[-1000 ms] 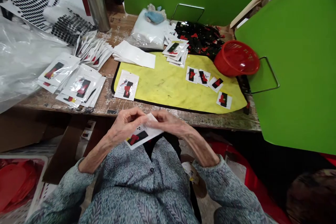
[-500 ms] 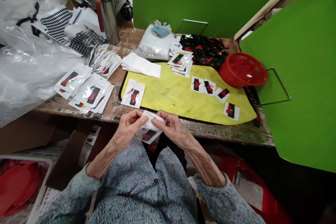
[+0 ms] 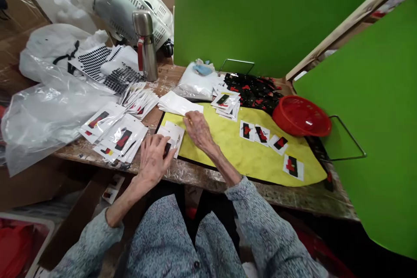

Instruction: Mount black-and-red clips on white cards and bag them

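My left hand [image 3: 153, 160] rests on a small white packet [image 3: 176, 132] with a dark phone-like picture, its thumb and fingers spread apart over it. This packet overlaps another one at the left end of the yellow mat [image 3: 221, 139]. My right hand [image 3: 200, 130] is over the mat, fingers curled and pinched at the near edge of a stack of blank white sleeves [image 3: 179, 103]. What its fingertips grip is hidden. Left of my left hand lies a pile of printed packets [image 3: 125, 134].
Several small printed cards [image 3: 261, 134] lie across the mat's right side. Behind them are a red basin [image 3: 302, 115] and a heap of black and red pieces [image 3: 250, 89]. A steel flask [image 3: 146, 47] and plastic bags [image 3: 61, 104] stand left. Green boards [image 3: 234, 13] border the table.
Both hands have moved forward from above the lap onto the table. The packet they held is now down at the mat's left end under my left hand. The view has tilted up.
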Tool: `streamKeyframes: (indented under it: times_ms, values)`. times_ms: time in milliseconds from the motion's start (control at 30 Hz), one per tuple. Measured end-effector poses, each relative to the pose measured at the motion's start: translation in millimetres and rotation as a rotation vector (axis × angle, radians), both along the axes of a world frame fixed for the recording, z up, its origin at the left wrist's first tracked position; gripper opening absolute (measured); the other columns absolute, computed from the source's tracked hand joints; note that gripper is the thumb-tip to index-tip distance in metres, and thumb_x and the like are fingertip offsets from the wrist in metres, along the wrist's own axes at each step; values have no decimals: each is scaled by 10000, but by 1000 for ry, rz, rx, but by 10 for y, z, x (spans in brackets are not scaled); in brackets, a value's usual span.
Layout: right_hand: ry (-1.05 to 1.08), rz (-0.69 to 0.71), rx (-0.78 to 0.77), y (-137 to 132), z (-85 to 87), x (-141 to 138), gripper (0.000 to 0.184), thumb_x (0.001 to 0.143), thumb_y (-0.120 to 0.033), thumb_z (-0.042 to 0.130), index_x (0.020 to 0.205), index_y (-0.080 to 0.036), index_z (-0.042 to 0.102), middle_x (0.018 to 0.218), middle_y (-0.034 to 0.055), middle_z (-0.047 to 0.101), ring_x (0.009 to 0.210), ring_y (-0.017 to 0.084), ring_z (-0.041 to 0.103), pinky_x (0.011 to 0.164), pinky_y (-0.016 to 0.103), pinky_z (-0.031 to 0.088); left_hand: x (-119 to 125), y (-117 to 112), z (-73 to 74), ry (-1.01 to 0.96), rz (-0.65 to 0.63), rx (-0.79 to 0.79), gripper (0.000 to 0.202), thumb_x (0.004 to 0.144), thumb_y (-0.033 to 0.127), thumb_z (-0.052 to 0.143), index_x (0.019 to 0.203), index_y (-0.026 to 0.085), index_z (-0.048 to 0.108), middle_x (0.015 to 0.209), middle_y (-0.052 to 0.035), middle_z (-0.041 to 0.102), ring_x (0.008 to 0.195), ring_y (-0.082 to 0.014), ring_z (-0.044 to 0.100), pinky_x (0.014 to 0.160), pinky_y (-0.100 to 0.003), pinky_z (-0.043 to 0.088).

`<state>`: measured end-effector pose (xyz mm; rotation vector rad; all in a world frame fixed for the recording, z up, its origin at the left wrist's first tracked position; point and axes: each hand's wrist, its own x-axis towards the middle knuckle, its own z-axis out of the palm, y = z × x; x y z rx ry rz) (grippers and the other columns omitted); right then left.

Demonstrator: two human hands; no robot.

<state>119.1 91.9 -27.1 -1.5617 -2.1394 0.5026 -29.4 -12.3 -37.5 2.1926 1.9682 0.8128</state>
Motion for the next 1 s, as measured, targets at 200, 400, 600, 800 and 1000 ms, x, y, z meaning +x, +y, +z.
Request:
streamKeyframes:
  times_ms: [200, 400, 600, 800, 1000]
  values:
    - [-388, 78, 123, 443, -159, 31, 249, 955, -235, 467, 1163, -154, 578, 1206, 143, 603, 1098, 295, 504, 885, 418, 377, 37, -23, -236, 107, 15, -51, 263, 880, 327, 596, 1096, 183, 638, 1125, -108, 645, 1040, -311, 558, 899, -455, 437]
    - [-493, 151, 192, 382, -247, -63, 334, 933, -40, 334, 1108, -99, 611, 1131, 193, 619, 1065, 306, 507, 947, 475, 307, 15, 6, -183, 129, 11, -77, 268, 855, 320, 625, 1087, 187, 645, 1104, -106, 652, 1031, -311, 561, 883, -453, 440]
    - [-486, 206, 210, 434, -256, -65, 306, 935, -48, 363, 1083, -119, 621, 1085, 161, 644, 1063, 279, 514, 967, 447, 285, 33, -9, -170, 105, 24, -9, 262, 859, 302, 612, 1086, 179, 657, 1103, -135, 638, 1044, -323, 554, 898, -493, 433]
    - [-442, 204, 175, 596, -101, 86, 240, 972, -173, 408, 925, -159, 643, 947, 101, 682, 890, 214, 574, 789, 330, 366, 116, 12, 46, -432, 40, 69, 216, 876, 283, 545, 985, 149, 675, 969, -116, 655, 934, -242, 601, 831, -383, 492]
    - [-438, 156, 292, 143, 132, 182, 215, 964, -161, 419, 920, -136, 629, 932, 125, 674, 919, 248, 558, 930, 411, 327, 350, 255, 225, -1277, 85, -328, 332, 789, 468, 636, 892, 152, 633, 807, -47, 682, 761, -166, 649, 750, -293, 511]
